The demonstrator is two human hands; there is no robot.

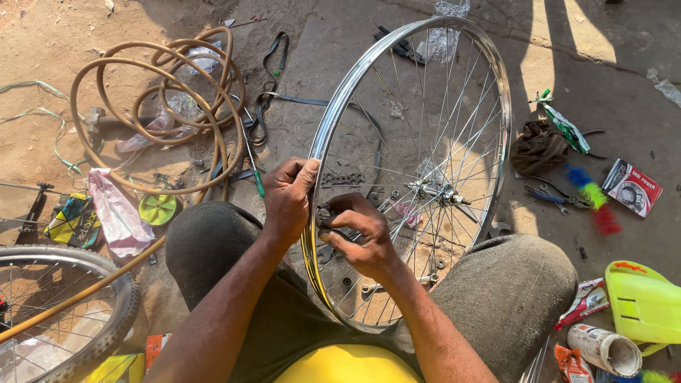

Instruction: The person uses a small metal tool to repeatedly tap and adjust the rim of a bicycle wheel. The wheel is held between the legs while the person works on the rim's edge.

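In the head view a bare bicycle wheel rim (328, 128), chrome and spoked, stands nearly upright between the seated person's knees, its near edge tucked against the lap so that it stays put while both hands work on it. The left hand (287, 198) wraps over the rim's left edge, fingers closed around the metal and thumb on the outer face, apparently to steady it. The right hand (358, 234) reaches in from the right among the spokes, wrist bent, its fingers pinched shut on a small dark tool (325, 215) held at the inside of the rim just beside the left hand. The hub (436, 191) sits in the middle of the wheel. On the ground to the far left lies a coiled tan hose (152, 106); to the right, pliers (546, 195) and a rag (538, 145); at near left, a tyred wheel (106, 298).
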